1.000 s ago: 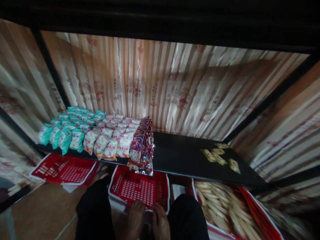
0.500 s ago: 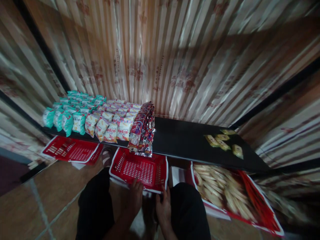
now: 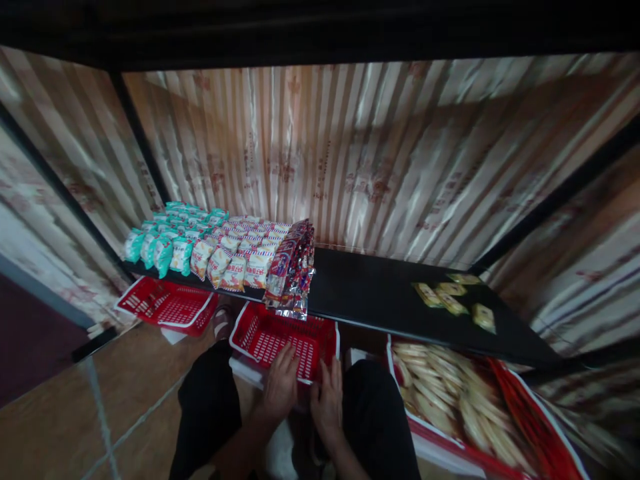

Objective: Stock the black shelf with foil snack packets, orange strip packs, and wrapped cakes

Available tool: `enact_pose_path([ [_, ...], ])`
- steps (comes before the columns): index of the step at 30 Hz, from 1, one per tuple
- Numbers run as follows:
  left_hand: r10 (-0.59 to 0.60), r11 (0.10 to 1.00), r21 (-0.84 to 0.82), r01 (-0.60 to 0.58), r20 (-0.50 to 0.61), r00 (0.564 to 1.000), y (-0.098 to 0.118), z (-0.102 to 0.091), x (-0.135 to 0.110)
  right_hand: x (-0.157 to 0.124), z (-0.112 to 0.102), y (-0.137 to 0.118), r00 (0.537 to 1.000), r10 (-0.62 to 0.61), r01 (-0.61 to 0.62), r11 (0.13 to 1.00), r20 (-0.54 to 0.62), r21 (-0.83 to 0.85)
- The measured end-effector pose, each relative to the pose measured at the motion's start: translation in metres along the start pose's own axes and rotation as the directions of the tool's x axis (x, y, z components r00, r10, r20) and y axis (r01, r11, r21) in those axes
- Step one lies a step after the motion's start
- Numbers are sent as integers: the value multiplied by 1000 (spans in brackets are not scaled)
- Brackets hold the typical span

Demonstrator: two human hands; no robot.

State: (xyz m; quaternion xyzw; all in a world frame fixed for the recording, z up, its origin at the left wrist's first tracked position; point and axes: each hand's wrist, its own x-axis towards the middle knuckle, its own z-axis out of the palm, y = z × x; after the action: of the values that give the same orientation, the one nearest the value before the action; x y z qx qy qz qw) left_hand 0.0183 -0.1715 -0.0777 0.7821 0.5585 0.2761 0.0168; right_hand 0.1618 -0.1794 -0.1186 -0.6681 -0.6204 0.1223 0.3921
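Many folds of striped curtain [image 3: 345, 133] fill the background, and in front of them one long black shelf [image 3: 365, 280] crosses the view. Low along its front edge sit three red baskets with white rims: the right basket [image 3: 555, 447], heaped with pale, elongated pieces [image 3: 435, 380], then the middle basket [image 3: 265, 340] and the left basket [image 3: 180, 307]. On the shelf, from left to right, stand turquoise packets [image 3: 177, 257], white-and-orange packets [image 3: 235, 267] and a stack of dark red packets [image 3: 290, 267], whose ends overhang the edge above the middle basket. That basket lies straight ahead of the fingers, its long axis running left to right, roughly along the shelf edge. The left hand [image 3: 281, 385] is nearer its centre, fingers stretched forward over the near rim and slightly apart; the right hand [image 3: 327, 397] is at the near right corner, thumb away from the fingers. Whether either set is clamped on the rim I cannot tell. Smallest are the yellow packets [image 3: 453, 303], well off to the right.
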Motion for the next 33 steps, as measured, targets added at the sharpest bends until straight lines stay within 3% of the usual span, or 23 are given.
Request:
enact_pose_path([
  [5,18,998,-50,-29,-202,979,22,-23,56,58,-32,-18,992,-123,123,992,20,-19],
  [8,-13,998,-61,-4,-271,962,24,-28,72,83,-37,-31,986,-161,161,987,35,12],
  [11,-11,998,-59,-4,-253,967,15,-26,69,93,-27,-47,986,-149,145,988,74,63],
  [16,18,998,-58,-25,-122,992,-2,-19,47,92,-9,-73,977,-152,134,983,149,126],
  [22,-70,995,-81,65,-62,996,0,-21,35,85,-15,-80,973,-161,138,980,166,144],
  [27,-58,990,-133,55,-16,998,21,-19,24,68,-53,-75,990,-125,110,978,72,178],
  [33,-51,972,-227,55,23,998,68,-16,18,61,-125,-63,993,-96,106,980,-66,171],
])
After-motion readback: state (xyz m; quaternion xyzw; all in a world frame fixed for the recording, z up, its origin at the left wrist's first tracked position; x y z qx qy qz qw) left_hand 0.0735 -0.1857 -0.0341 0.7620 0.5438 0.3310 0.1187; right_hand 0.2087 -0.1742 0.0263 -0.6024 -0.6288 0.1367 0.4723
